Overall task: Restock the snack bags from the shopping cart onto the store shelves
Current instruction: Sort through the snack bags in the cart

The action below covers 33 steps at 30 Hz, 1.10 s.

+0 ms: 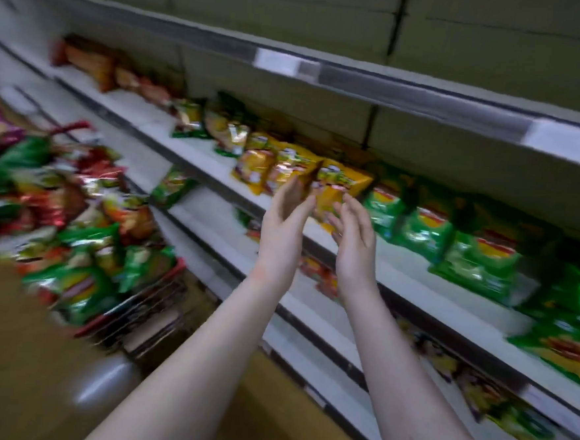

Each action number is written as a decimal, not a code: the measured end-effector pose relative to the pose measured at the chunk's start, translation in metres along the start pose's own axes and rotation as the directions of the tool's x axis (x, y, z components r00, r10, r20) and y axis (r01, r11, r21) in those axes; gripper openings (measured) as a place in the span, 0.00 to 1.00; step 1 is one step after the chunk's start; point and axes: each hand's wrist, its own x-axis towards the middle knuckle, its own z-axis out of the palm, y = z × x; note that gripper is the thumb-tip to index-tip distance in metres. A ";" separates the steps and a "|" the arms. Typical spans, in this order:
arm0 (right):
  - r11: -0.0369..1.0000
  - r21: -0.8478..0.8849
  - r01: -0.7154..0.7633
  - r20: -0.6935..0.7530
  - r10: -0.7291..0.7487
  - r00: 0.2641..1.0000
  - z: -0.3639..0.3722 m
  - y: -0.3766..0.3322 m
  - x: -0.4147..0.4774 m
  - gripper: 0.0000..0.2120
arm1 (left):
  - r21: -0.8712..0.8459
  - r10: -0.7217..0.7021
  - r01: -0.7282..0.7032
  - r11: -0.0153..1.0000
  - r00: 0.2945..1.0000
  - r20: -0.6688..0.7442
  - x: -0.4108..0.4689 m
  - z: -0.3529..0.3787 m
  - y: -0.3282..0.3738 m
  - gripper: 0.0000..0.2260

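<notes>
the yellow snack bag [333, 188] sits at the front of the middle shelf [151, 120] between the left hand [288, 206] and right hand [354, 231], fingers straight and parted, contact unclear through blur; judged light, soft and slippery, so hold both side edges without crushing.

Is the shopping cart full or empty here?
Full. The cart is heaped with snack bags, piled above its red rim. How deep the pile goes is hidden.
</notes>
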 end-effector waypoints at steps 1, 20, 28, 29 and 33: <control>1.000 0.014 -0.008 0.043 0.007 0.999 0.027 0.002 -0.005 0.12 | 0.006 0.015 -0.015 1.000 0.999 -0.042 0.001 -0.028 0.007 0.20; 0.988 -0.025 -0.151 0.560 0.139 0.817 0.378 0.097 -0.069 0.07 | 0.069 0.037 0.006 0.998 0.791 -0.611 0.020 -0.385 0.025 0.14; 0.960 -0.050 -0.276 0.576 0.253 0.777 0.476 0.147 -0.015 0.07 | 0.106 0.018 0.085 0.991 0.691 -0.723 0.099 -0.470 0.018 0.13; 0.956 -0.050 -0.288 0.582 0.262 0.770 0.487 0.152 -0.010 0.08 | 0.109 0.018 0.091 0.990 0.681 -0.732 0.107 -0.477 0.015 0.12; 0.953 -0.073 -0.295 0.586 0.280 0.761 0.518 0.164 0.003 0.09 | 0.109 -0.021 0.147 0.983 0.682 -0.731 0.125 -0.498 0.003 0.11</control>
